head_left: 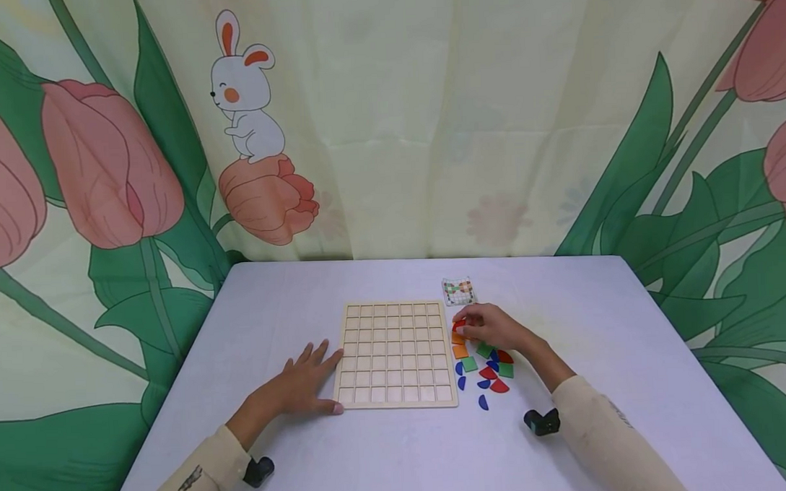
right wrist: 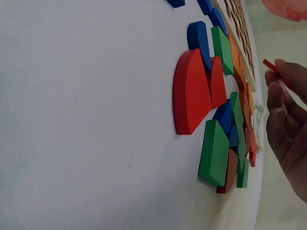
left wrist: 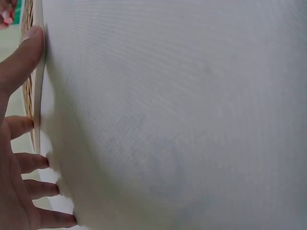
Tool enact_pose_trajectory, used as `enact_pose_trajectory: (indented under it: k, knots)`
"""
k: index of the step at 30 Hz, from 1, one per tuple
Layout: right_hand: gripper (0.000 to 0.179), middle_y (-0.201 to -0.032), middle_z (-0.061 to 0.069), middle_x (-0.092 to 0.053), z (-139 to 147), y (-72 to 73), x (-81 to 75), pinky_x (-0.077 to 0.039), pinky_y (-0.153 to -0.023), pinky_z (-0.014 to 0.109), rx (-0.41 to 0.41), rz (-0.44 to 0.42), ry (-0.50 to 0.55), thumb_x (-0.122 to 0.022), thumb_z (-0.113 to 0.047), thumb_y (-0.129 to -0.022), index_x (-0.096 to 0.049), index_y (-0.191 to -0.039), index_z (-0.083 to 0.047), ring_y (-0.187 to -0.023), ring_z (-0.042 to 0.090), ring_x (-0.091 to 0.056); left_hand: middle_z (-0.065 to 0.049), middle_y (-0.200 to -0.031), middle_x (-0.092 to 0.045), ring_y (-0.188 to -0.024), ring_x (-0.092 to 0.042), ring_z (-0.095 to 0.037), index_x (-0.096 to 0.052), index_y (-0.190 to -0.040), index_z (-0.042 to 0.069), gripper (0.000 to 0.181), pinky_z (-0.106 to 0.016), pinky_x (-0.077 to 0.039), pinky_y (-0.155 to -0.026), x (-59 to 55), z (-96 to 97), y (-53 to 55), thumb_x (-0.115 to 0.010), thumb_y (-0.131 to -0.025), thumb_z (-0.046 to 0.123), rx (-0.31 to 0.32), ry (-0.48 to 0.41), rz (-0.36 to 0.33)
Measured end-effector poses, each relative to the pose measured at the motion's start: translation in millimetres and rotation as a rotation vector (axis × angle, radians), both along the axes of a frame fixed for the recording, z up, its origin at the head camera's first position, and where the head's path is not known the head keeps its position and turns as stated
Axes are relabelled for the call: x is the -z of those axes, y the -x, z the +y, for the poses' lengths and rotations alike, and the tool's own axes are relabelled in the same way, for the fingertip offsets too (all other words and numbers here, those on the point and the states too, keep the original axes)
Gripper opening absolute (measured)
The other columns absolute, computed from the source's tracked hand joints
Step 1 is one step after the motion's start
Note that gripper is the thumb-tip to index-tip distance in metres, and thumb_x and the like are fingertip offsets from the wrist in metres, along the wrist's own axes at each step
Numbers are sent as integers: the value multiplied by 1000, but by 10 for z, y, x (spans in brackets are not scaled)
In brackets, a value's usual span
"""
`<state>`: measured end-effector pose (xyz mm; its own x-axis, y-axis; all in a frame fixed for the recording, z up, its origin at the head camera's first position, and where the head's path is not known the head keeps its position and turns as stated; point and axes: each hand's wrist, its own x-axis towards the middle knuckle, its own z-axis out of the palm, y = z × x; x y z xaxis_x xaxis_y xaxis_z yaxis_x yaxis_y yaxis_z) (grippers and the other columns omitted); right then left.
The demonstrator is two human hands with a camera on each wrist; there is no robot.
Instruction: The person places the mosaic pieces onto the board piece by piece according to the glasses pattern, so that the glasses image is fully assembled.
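A wooden grid board point(head_left: 398, 361) lies flat on the table. Spread along its left side is my left hand point(head_left: 298, 384), its thumb and index fingertips right at the board's edge. Beyond the board's right edge, my right hand point(head_left: 493, 326) pinches a small red block point(right wrist: 270, 65) between thumb and fingers. Below that hand, orange square blocks point(head_left: 459, 351) line the board's edge. Around them lie green squares point(head_left: 469, 364), blue half-round blocks point(head_left: 483, 402) and red quarter-round blocks point(head_left: 499, 386), some overlapping in the right wrist view.
A small printed pattern card point(head_left: 458, 291) lies behind the blocks, past the board's upper right corner. White cloth covers the table point(head_left: 291, 299). A curtain point(head_left: 389, 130) with tulips and a rabbit hangs at the table's far edge.
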<state>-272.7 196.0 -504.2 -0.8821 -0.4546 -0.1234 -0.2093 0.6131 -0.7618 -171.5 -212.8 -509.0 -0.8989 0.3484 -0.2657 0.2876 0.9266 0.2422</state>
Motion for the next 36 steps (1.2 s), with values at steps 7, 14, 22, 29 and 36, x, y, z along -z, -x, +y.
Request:
enact_pose_trajectory:
  k: [7, 14, 22, 29, 36]
  knots:
    - [25, -89, 2, -66, -112, 9, -16, -56, -64, 29, 48, 24, -10, -72, -19, -94, -75, -117, -11, -78, 21, -59, -20, -165, -22, -151, -17, -50, -33, -158, 19, 102, -76, -26, -108, 7, 1, -9, -76, -77, 63, -2, 4, -2]
    - [29, -92, 2, -69, -199, 55, 4, -53, -62, 27, 51, 17, 5, -70, -20, -95, -73, -123, -10, -74, 19, -59, -20, -166, -22, -151, -16, -50, -33, -158, 18, 102, -77, -25, -108, -8, -3, -11, -75, -77, 64, -1, 9, -11]
    - [28, -91, 3, -67, -319, 97, 35, -50, -59, 25, 71, 11, 17, -71, -21, -95, -73, -122, -12, -70, 19, -59, -21, -165, -22, -151, -17, -50, -33, -158, 18, 102, -77, -26, -108, -17, -6, -11, -74, -78, 65, 1, 3, -5]
    - [24, -94, 5, -69, -440, 148, 68, -49, -59, 25, 124, 82, -9, -72, -17, -94, -75, -116, -10, -73, 18, -57, -20, -166, -22, -151, -17, -49, -32, -158, 19, 102, -76, -25, -108, -6, -3, -9, -74, -77, 66, 1, 7, 0]
    - [24, -89, 1, -68, -519, 182, 152, -45, -58, 23, 150, 152, -94, -75, -22, -92, -75, -113, -12, -74, 16, -55, -19, -166, -22, -152, -17, -48, -33, -158, 19, 102, -75, -25, -109, -1, 1, -7, -75, -77, 65, -2, -2, 3]
